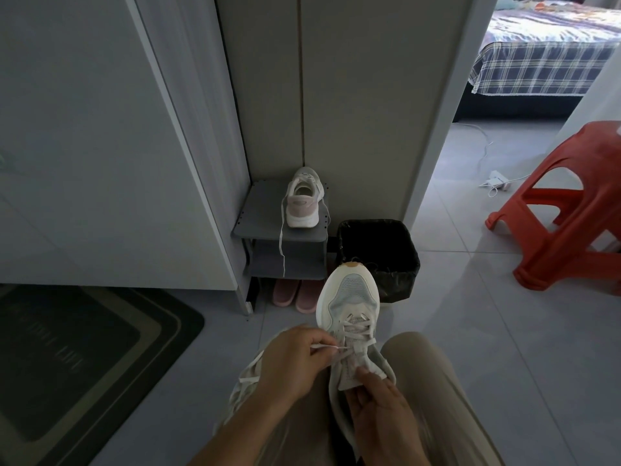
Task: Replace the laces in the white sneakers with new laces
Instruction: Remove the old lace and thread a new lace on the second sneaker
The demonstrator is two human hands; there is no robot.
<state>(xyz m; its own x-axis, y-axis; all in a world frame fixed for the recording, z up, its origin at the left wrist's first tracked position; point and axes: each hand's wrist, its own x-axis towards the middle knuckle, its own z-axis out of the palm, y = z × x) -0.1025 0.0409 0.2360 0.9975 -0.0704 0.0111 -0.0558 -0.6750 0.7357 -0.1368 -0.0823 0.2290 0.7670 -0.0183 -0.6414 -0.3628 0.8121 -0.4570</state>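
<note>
Pale tiled floor lies open toward 2 o'clock, bounded by a red stool at 3 and a dark mat at 8. At 6, on the lap, the left hand pinches the lace of a white sneaker. The right hand grips its tongue. A second sneaker sits on the rack at 12.

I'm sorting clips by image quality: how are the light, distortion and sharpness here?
Head view: dim and grey near the cabinet, brighter by the bed; the wide lens bows straight edges; the left hand, lace and sneaker look fairly sharp, the mat softer.
</note>
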